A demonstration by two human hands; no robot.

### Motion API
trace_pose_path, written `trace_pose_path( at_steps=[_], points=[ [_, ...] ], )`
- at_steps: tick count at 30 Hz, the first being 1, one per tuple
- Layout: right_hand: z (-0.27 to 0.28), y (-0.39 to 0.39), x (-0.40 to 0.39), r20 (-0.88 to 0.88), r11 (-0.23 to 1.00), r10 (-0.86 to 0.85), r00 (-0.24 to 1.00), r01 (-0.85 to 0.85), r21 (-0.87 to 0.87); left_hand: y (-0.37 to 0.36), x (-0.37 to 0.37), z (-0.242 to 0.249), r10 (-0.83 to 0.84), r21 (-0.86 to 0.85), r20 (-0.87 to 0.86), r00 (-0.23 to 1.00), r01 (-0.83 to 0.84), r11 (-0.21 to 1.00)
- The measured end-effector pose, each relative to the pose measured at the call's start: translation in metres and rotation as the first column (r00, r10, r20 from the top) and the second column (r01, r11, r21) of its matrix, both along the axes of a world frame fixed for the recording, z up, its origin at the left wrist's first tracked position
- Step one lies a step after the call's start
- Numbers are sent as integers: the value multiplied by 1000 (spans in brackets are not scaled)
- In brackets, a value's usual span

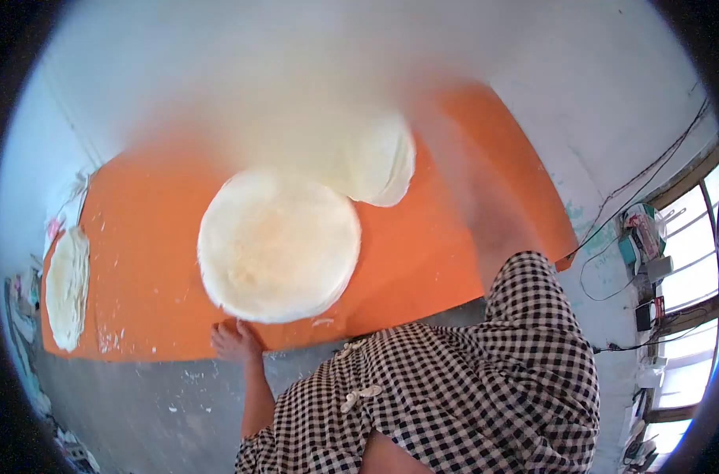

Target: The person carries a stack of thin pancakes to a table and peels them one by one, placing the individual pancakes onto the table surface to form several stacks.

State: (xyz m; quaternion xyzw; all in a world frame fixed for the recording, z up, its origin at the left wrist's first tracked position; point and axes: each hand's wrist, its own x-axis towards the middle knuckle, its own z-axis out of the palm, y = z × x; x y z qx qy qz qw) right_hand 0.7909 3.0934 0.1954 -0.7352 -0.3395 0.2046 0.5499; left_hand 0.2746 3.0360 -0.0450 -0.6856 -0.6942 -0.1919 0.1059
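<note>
Left arm, head view: the left forearm (258, 399) is being held forward from the checked garment (454, 379), and the left hand (237, 343) is being rested at the near edge of the orange table (154, 268).
Left-hand state: the fingers are being held loosely apart, released.
Right arm: the blurred right forearm (486, 201) is being held out over the table; the right hand is being hidden by haze, so its grip cannot be told.
Round pale sheet (280, 245): is being borne by the table, just beyond the left fingertips and left of the right forearm.
Second pale sheet (387, 162): is being partly veiled, farther forward and right.
Layered pale stack (67, 288): is being supported at the table's left end, well apart from the left hand.
</note>
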Motion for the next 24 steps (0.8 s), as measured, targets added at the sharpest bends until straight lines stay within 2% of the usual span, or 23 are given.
trace_pose_path(
  at_steps=[1, 2, 4, 5, 6, 8, 10, 12, 13, 14, 16, 18, 20, 21, 23, 24],
  points=[
    [22, -19, 26, -122, 993, 22, 992, -7, 121, -2, -5, 8, 36, -112, -5, 999, -36, 993],
    [44, -37, 52, -239, 971, 58, 969, 1, 240, -4, -11, 9, 40, -105, -24, 999, -42, 994],
    [71, -61, 90, -322, 925, -135, 937, 236, 298, -4, -29, 12, 66, -95, -53, 996, -70, 993],
    [42, -87, 76, -299, 907, -128, 945, 234, 349, -20, -70, -26, 103, -93, -43, 994, -107, 990],
    [37, -104, 94, -290, 886, -134, 947, 246, 394, -23, -79, -17, 89, -84, -46, 995, -92, 992],
    [-8, -102, 167, -422, 809, -316, 850, 474, 348, -19, -99, -3, 138, -133, -67, 988, -146, 980],
    [-42, -127, 189, -496, 735, -365, 788, 571, 366, -19, -108, 22, 138, -140, -97, 986, -151, 979],
    [-83, -142, 153, -219, 731, -608, 763, 646, 221, -21, -117, 37, 123, -122, -117, 985, -138, 983],
    [-106, -148, 136, -35, 727, -677, 735, 675, 121, -22, -118, 44, 126, -122, -130, 984, -142, 982],
    [-128, -150, 110, 163, 731, -675, 720, 683, 12, -23, -119, 51, 127, -120, -141, 982, -144, 982],
    [-160, -138, 55, 472, 751, -491, 732, 631, -197, -19, -117, 61, 115, -106, -129, 985, -129, 986],
    [-170, -116, -9, 691, 774, -151, 707, 520, -362, -21, -115, 69, 73, -104, -96, 993, -83, 991],
    [-154, -94, -72, 687, 906, 62, 724, 249, -344, -15, -107, 71, 60, -22, -72, 996, -62, 998],
    [-133, -86, -105, 631, 949, 153, 761, 66, -310, -13, -100, 76, 64, 15, -61, 996, -63, 998],
    [-68, -73, -174, 388, 911, 411, 825, -351, -219, -5, -58, 109, -78, -123, 248, 966, 111, 986],
    [-64, -69, -203, 381, 854, 521, 764, -460, -244, -3, -56, 99, -164, -32, 292, 942, 181, 983]
  ],
)
